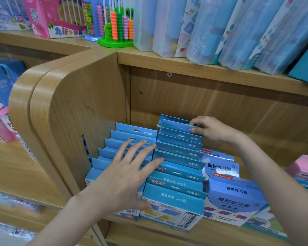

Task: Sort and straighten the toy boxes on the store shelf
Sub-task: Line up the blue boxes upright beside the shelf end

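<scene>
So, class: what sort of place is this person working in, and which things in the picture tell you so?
Most likely a toy or educational-supplies shop. Wooden display shelves hold rows of identical blue boxes with hang-tabs and product codes, and a bead abacus stands among packaged toys above. The left hand and right hand tidy stock.

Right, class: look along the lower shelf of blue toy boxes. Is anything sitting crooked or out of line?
Yes. The front box of the middle row juts past the shelf edge and sits skewed. The boxes to its right lean forward at an angle instead of standing in line.
</scene>
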`<action>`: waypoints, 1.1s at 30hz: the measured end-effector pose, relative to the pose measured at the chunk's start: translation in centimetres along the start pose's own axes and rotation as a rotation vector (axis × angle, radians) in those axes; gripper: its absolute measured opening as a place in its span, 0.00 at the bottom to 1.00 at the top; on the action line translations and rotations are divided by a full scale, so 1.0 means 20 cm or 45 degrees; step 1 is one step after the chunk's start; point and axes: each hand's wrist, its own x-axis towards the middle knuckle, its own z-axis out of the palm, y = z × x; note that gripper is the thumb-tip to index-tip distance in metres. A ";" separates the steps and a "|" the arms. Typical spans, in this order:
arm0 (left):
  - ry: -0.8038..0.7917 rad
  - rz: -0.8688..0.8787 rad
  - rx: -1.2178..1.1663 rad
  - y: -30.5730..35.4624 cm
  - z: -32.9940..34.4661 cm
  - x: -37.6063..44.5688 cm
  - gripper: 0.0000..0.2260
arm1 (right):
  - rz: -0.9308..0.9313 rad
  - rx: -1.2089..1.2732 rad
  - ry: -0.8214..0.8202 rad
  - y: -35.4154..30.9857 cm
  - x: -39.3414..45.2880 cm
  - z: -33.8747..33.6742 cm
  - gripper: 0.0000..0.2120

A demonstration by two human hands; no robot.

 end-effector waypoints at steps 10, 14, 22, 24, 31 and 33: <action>0.016 0.011 -0.030 0.00 0.00 0.00 0.40 | 0.054 0.006 -0.003 0.00 0.01 -0.01 0.07; 0.001 0.011 -0.027 0.00 0.00 0.00 0.40 | 0.074 0.268 0.029 -0.02 0.00 -0.03 0.06; -0.006 0.010 -0.036 -0.01 0.00 0.00 0.40 | 0.174 0.276 0.274 -0.03 0.04 -0.02 0.12; -0.007 0.006 -0.044 -0.01 0.00 0.00 0.40 | 0.176 0.246 0.336 -0.04 0.03 -0.02 0.12; -0.014 0.005 -0.039 -0.01 0.00 0.00 0.40 | 0.195 0.289 0.338 0.00 0.03 -0.01 0.09; -0.014 0.005 -0.034 -0.01 0.00 0.00 0.40 | 0.204 0.291 0.333 0.00 0.03 -0.01 0.09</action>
